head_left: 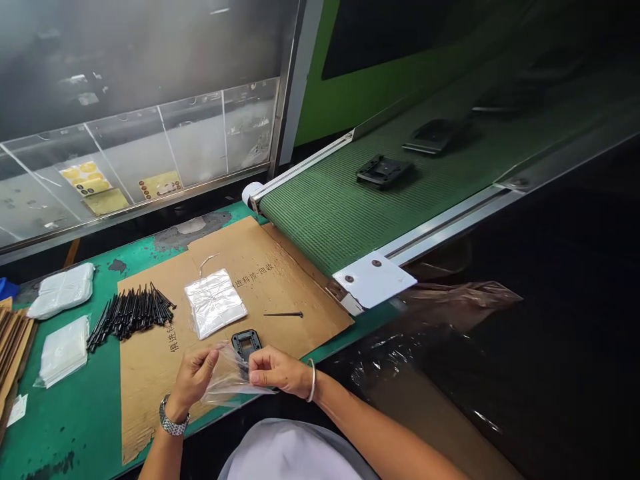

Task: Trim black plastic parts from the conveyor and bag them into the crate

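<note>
My left hand (195,377) and my right hand (275,370) each pinch a side of a clear plastic bag (231,383) just above the flattened cardboard sheet (280,280). A small black plastic frame part (246,345) lies on the cardboard right behind the bag, between my hands. A stack of clear bags (215,302) rests further back on the cardboard. A heap of thin black pins (130,313) lies to its left, and a single black pin (283,314) lies to its right. My left wrist wears a metal watch, my right a thin bangle.
A green conveyor belt (345,207) runs up to the right carrying three black parts, the nearest one (383,171). White bag bundles (63,290) sit on the green table at left. A large plastic-lined container (450,347) stands at right. Clear bins with yellow labels line the back.
</note>
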Motion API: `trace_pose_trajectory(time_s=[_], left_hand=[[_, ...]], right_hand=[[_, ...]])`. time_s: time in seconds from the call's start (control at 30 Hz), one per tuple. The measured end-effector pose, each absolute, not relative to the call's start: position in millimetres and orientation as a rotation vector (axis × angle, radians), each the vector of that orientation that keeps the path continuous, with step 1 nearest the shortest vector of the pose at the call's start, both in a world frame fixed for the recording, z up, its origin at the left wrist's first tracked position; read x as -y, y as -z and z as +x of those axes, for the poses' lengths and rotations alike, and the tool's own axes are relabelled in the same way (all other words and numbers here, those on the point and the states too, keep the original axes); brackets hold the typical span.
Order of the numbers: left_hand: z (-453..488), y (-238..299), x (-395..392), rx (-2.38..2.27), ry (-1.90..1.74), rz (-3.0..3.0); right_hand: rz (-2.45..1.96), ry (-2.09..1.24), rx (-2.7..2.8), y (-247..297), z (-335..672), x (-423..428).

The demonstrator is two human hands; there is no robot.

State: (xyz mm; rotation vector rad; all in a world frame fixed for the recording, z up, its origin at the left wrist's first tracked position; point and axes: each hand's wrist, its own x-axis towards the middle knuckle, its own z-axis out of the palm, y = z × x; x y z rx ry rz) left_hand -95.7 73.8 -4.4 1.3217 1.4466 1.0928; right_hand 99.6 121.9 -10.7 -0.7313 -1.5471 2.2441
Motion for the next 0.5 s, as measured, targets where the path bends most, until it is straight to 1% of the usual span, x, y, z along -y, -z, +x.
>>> trace_pose_trajectory(time_s=[0.1, 0.2, 0.33, 0.37, 0.4, 0.5], left_hand=[[-91.4, 5.8, -74.9, -1.429, -1.018, 1.301], [-87.7, 7.4, -77.3, -1.504, -0.997, 1.348], [-80.7, 2.9, -76.4, -1.888, -1.299, 1.357], [-77.1, 0.8, -74.5, -1.906, -1.330, 1.317], [-72.5, -1.0, -72.1, -1.842, -1.307, 1.267], [-54.6, -2.5, -64.4, -1.397, -1.100, 1.064]], right_hand=[[-0.849, -2.151, 1.523, 15.6, 98.8, -117.3], [-0.857, -2.119, 1.463, 16.7, 98.8, -114.3], [-0.846, -2.095, 1.387, 13.6, 101.1, -112.6], [-0.871, -2.045, 1.405, 12.7, 100.8, -112.0], [-0.910, -1.973, 1.443, 11.9, 99.9, -111.3], [-1.049, -1.718, 1.670, 10.9, 94.7, -108.6]])
